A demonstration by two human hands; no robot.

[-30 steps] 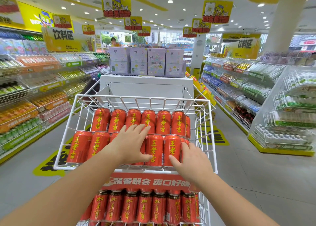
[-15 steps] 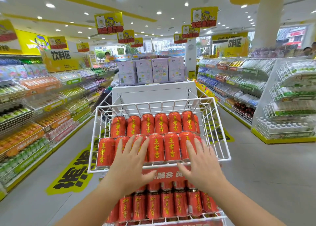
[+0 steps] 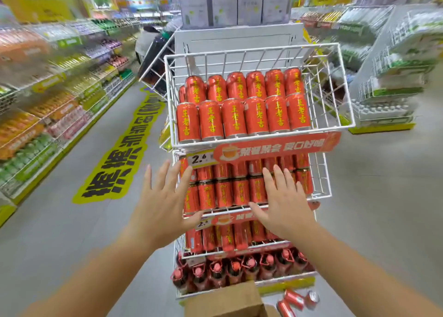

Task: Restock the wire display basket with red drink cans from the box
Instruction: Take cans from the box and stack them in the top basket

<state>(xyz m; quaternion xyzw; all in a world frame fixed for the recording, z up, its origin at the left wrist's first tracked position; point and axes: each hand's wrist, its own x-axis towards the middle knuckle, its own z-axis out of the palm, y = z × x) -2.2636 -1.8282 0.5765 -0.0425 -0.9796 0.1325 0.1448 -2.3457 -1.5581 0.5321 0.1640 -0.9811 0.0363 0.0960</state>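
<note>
Top basket (image 3: 335, 125) white wire; cans (image 3: 233, 118) red with yellow characters. Banner (image 3: 275, 146) red, white lettering. Box (image 3: 225, 300) at bottom edge brown. Floor decal (image 3: 119, 153), left, yellow with black characters.

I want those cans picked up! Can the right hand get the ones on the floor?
Probably, if lowered: the right hand is empty, and nothing blocks the floor cans beside the box.

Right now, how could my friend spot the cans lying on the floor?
Find the tall white wire rack stacked with red drink cans. Look down to its foot, where a brown cardboard box sits. Just right of the box are the loose cans: they lie on their sides on the grey floor, not standing in rows.
</note>
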